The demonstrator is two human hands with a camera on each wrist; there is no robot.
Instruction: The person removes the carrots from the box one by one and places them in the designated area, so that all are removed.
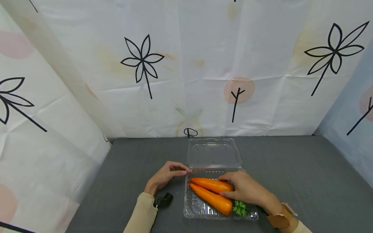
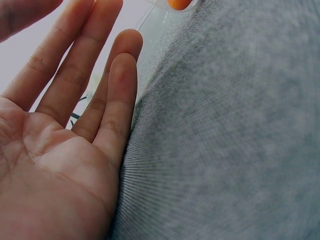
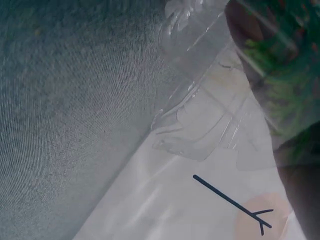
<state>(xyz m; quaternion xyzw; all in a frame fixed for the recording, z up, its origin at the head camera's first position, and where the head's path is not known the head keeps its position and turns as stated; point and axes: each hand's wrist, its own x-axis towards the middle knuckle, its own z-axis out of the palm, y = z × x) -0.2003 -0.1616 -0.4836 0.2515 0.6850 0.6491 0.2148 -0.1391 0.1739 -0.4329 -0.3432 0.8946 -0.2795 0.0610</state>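
A clear plastic clamshell box (image 1: 215, 217) lies on the grey table (image 1: 291, 174), its lid (image 1: 214, 152) folded open toward the back. Two orange carrots lie in it side by side, a far one (image 1: 208, 183) and a near one (image 1: 211, 199), with green tops (image 1: 240, 208) at the right. My right hand (image 1: 225, 185) lies over the far carrot's thick end, thumb behind it and fingers in front. My left hand (image 1: 185, 171) touches the box's left rim with its fingertips; in the left wrist view the fingers (image 2: 117, 95) are straight beside a carrot tip (image 2: 178, 4). The right wrist view shows the box wall (image 3: 200, 115) and leaves (image 3: 280, 75).
Patterned white sheets (image 1: 204, 64) wall the table in at the back and both sides. A small black camera mount (image 1: 163, 200) sits at my left wrist and a tan strap (image 1: 281, 218) at my right. Bare grey tabletop stretches right of the box.
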